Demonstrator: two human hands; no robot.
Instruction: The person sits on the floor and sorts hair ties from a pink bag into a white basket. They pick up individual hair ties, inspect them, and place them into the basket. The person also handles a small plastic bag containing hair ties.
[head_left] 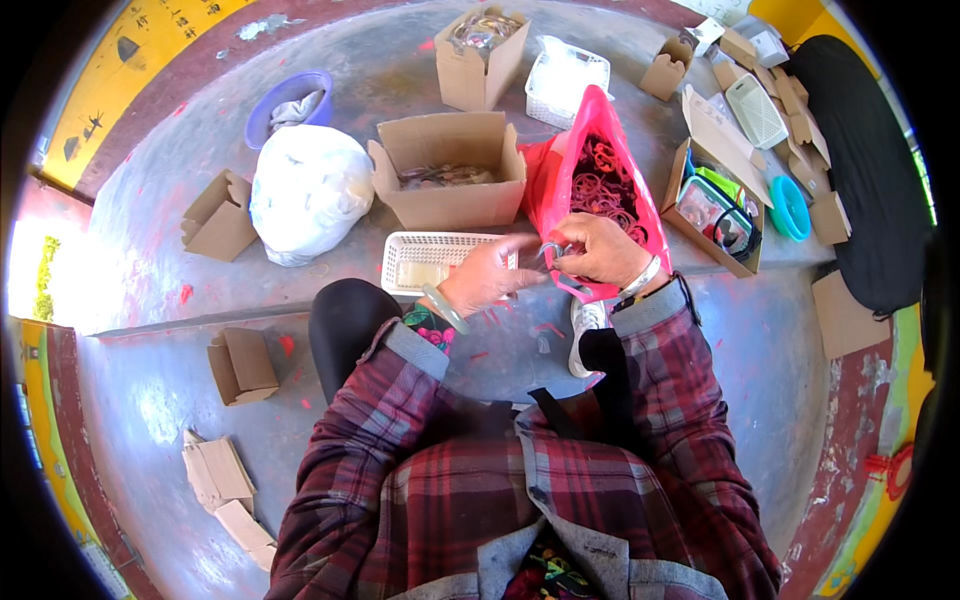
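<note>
My two hands meet just above the near edge of a pink plastic bag (655,215). A small grey loop (549,250) sits between their fingertips. My right hand (608,250) has its thumb and fingers pinched on the loop. From the other side, my left hand (482,274) holds the loop at its fingertips, slightly blurred. Many red and pink rings (600,190) fill the open bag. Partly under my left hand stands a white perforated basket (393,262) with a pale yellowish packet (420,275) inside.
An open cardboard box (450,208) with small packets stands beyond the basket, a stuffed white bag (310,195) to its left. At right are a carton of goods (735,262) and a turquoise basin (789,208). A raised floor step (190,322) crosses before me. My shoe (586,335) shows below the bag.
</note>
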